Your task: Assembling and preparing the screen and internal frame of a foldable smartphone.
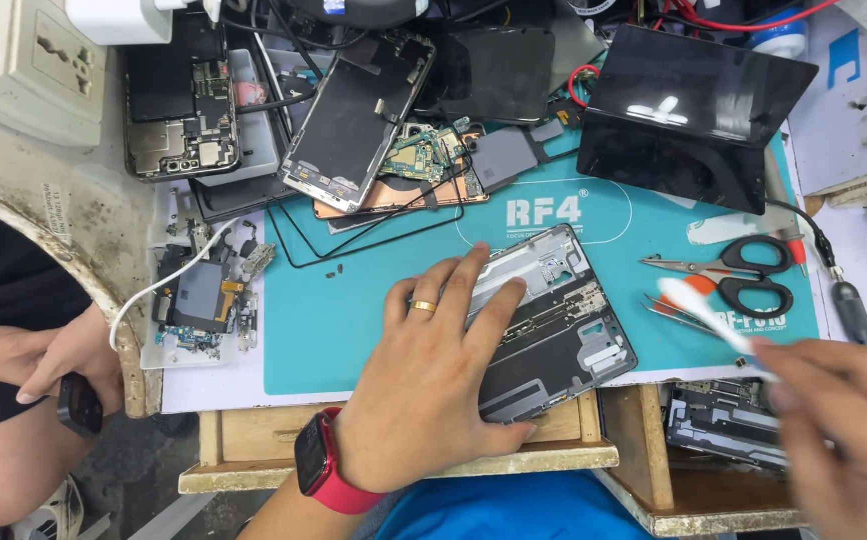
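- A bystander's hand (74, 365), far left of the left hand, is seen closed around a small dark device (80, 405).
- The left hand (434, 385) is laid flat, fingers spread, grip apart, on the opened phone frame (564, 330) lying under and just right of it on the teal mat (324, 320).
- The blurred right hand (844, 430) is pinched on a white tool (714, 325), raised right of the frame, near scissors (744, 270).
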